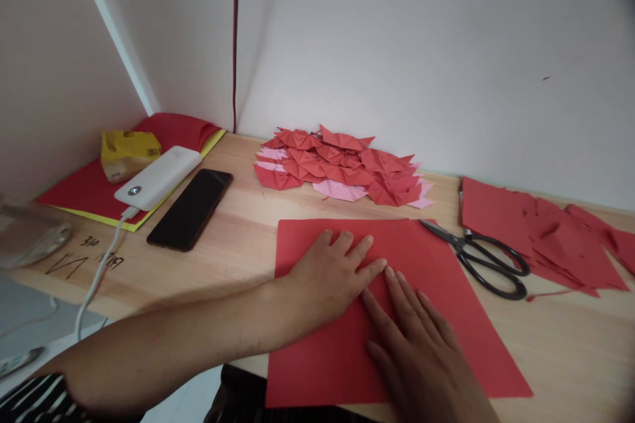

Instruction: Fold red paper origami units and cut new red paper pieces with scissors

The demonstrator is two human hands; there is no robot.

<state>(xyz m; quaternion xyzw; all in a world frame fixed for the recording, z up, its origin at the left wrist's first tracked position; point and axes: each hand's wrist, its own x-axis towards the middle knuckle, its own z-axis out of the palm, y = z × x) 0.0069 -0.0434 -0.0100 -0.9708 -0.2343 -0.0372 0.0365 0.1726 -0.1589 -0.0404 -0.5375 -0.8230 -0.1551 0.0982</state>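
A large red paper sheet (307, 370) lies flat at the front of the wooden table, its near edge by the table's front edge. My left hand (332, 274) rests on it, palm down with the fingers spread. Just to the right, my right hand (417, 337) also lies flat on the paper, fingers stretched out and their tips close to the left hand's. Neither hand grips anything. Black-handled scissors (466, 254) lie at the sheet's right edge, blades slightly apart, with the tip over the paper.
Folded red and pink paper pieces (342, 165) are heaped by the wall. Red paper scraps (550, 238) lie at right. On the left are a black phone (191, 210), a white power bank (159, 177) with a cable, a yellow packet (129, 152) and red sheets (74, 193).
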